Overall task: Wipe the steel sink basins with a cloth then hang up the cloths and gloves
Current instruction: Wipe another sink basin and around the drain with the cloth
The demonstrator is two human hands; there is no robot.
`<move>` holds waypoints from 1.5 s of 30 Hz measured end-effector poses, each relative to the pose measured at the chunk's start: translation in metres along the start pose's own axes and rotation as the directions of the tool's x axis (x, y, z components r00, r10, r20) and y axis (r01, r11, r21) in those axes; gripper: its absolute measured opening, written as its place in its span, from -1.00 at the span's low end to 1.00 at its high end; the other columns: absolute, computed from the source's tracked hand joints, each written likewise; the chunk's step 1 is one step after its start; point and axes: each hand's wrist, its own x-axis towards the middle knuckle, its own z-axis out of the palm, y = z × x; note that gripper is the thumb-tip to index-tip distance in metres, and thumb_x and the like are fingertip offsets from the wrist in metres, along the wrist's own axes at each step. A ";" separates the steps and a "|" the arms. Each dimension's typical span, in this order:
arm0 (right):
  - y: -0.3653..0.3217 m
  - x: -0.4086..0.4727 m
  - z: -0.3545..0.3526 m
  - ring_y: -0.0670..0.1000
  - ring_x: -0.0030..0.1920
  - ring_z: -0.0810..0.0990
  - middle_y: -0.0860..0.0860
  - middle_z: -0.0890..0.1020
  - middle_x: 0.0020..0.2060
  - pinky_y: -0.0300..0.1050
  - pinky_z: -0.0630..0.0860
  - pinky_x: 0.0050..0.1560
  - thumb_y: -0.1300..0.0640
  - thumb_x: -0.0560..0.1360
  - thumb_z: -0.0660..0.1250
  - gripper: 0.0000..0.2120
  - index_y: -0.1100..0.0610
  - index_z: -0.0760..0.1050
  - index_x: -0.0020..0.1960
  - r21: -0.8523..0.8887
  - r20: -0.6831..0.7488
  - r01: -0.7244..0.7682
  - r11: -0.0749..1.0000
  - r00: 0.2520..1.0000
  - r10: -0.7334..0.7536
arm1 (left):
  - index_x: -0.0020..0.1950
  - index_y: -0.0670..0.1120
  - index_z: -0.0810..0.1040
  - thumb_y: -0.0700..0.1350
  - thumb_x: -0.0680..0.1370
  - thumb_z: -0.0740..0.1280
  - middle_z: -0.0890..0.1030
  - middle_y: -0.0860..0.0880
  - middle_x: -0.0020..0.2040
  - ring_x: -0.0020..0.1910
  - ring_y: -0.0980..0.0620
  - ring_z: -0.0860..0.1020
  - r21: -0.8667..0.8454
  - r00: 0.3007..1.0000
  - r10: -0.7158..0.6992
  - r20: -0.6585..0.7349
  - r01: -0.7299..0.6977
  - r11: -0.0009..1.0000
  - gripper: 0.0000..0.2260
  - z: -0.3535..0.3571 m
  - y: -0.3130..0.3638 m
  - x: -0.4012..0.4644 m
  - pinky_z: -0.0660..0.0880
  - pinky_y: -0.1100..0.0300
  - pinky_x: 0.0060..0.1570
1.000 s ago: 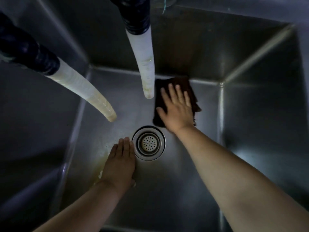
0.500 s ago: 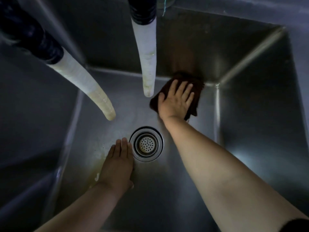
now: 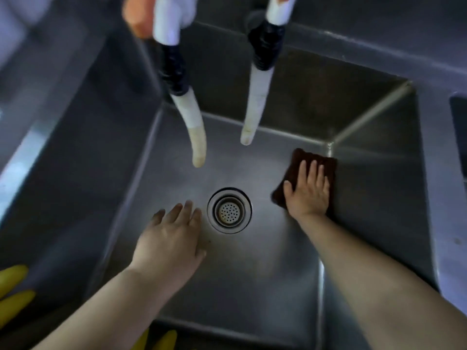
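Observation:
I look down into a steel sink basin [image 3: 252, 279] with a round drain strainer [image 3: 229, 210] in its floor. My right hand [image 3: 307, 190] presses flat on a dark brown cloth [image 3: 326, 164] on the basin floor, tight against the right wall near the far right corner. My left hand [image 3: 171, 238] rests flat on the floor just left of the drain, fingers spread, holding nothing. Yellow glove fingers [image 3: 12, 294] show at the lower left edge, and more glove fingers [image 3: 164, 341] at the bottom edge.
Two white hoses with black couplings hang into the basin from above, the left hose [image 3: 192, 127] and the right hose [image 3: 255, 104], ending above the floor behind the drain. Something orange [image 3: 136, 13] is blurred at the top left. Another basin's edge [image 3: 458, 127] shows far right.
My right hand has slid the cloth from the back wall near the middle to the right wall. The view has pulled back, showing more of the sink. My left hand stays by the drain.

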 end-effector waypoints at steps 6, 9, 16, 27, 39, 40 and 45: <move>-0.069 0.039 -0.012 0.17 0.53 -0.14 0.13 -0.05 0.55 0.16 -0.16 0.48 -0.21 0.56 0.00 -0.32 0.06 -0.08 0.56 0.095 0.003 -0.115 0.989 0.993 0.115 | 0.01 -0.06 0.67 0.19 0.11 0.56 0.69 0.03 -0.17 -0.23 0.00 0.67 -0.105 0.992 -0.073 -0.104 0.062 0.993 -0.44 -0.024 -0.040 -0.049 0.57 0.12 -0.26; -0.127 0.044 -0.012 0.17 0.53 -0.13 0.14 -0.01 0.54 0.17 -0.18 0.48 -0.21 0.55 0.03 -0.31 0.09 -0.05 0.56 0.118 -0.044 -0.005 0.993 0.999 0.011 | 0.07 0.01 0.61 0.24 0.25 0.45 0.67 0.07 -0.12 -0.13 0.03 0.64 -0.107 0.985 -0.172 0.035 0.174 0.979 -0.52 -0.026 -0.052 -0.050 0.52 0.13 -0.17; -0.238 0.042 -0.013 0.24 0.52 -0.11 0.23 -0.06 0.53 0.17 -0.22 0.46 -0.23 0.56 -0.05 -0.29 0.12 -0.17 0.56 0.121 -0.073 0.064 0.991 0.996 -0.056 | 0.34 0.11 0.21 0.28 0.50 0.09 0.50 0.11 0.16 0.15 0.08 0.47 -0.116 0.950 -0.278 -0.141 0.263 0.958 -0.54 -0.016 -0.072 -0.037 0.36 0.16 0.07; -0.316 -0.040 0.005 0.17 0.53 -0.07 0.16 0.03 0.54 0.15 -0.16 0.47 -0.08 0.56 0.02 -0.35 0.14 -0.09 0.55 0.087 -0.114 0.592 0.801 0.805 -0.583 | 0.44 0.11 0.19 0.21 0.54 0.11 0.46 0.11 0.24 0.23 0.06 0.41 -0.057 0.944 -0.323 -0.072 0.319 0.946 -0.52 -0.007 -0.070 -0.035 0.31 0.12 0.19; -0.166 0.011 -0.002 0.15 0.53 -0.02 0.11 0.08 0.53 0.15 -0.08 0.48 -0.17 0.53 0.05 -0.32 0.06 -0.03 0.56 -0.028 -0.071 0.454 0.891 0.888 -0.454 | 0.09 0.11 0.35 0.17 0.54 0.11 0.55 0.08 0.00 0.02 0.01 0.50 -0.030 0.935 -0.349 -0.063 0.348 0.937 -0.79 -0.005 -0.070 -0.035 0.31 0.11 -0.12; -0.150 0.012 -0.002 0.14 0.53 -0.03 0.10 0.07 0.54 0.13 -0.09 0.49 -0.16 0.53 0.05 -0.32 0.06 -0.03 0.55 -0.019 -0.069 0.402 0.915 0.913 -0.402 | 0.09 0.11 0.36 0.17 0.54 0.12 0.55 0.08 0.00 0.03 0.01 0.50 -0.030 0.935 -0.345 -0.074 0.344 0.938 -0.78 -0.006 -0.070 -0.035 0.33 0.12 -0.11; -0.076 -0.012 0.005 0.10 0.54 -0.16 0.10 -0.09 0.55 0.07 -0.20 0.49 -0.11 0.56 0.03 -0.32 0.10 -0.18 0.55 0.076 -0.024 0.123 0.990 0.992 -0.121 | 0.07 0.07 0.39 0.14 0.53 0.17 0.55 0.04 0.03 0.05 -0.04 0.49 -0.075 0.934 -0.341 -0.109 0.334 0.940 -0.80 -0.009 -0.068 -0.037 0.36 0.10 -0.05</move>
